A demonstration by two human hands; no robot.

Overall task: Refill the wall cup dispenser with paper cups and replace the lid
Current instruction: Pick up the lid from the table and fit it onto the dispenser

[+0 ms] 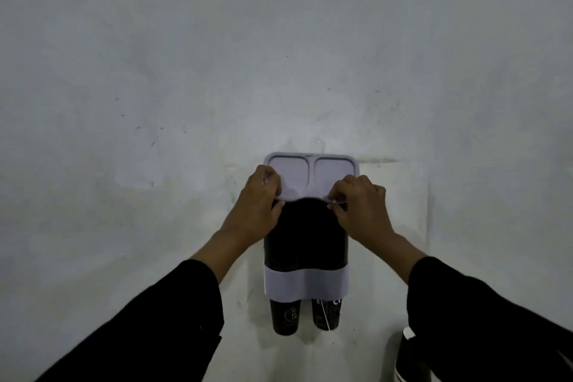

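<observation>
Head view: a dark wall cup dispenser [305, 236] with a pale band across its lower part hangs on a scuffed white wall [155, 71], with bare wall open above and to both sides. Its pale lid [311, 174], moulded with two shallow hollows, sits at the dispenser's top edge, the far edge against the wall. The left hand [259, 201] pinches the lid's near left corner, thumb under the rim, grip closed on it. The right hand [359, 205] pinches the near right corner the same way. Two dark paper cups [305, 315] stick out of the bottom, side by side. At the lower right edge a stack of dark cups [403, 357] shows partly behind the right sleeve [483, 319].
</observation>
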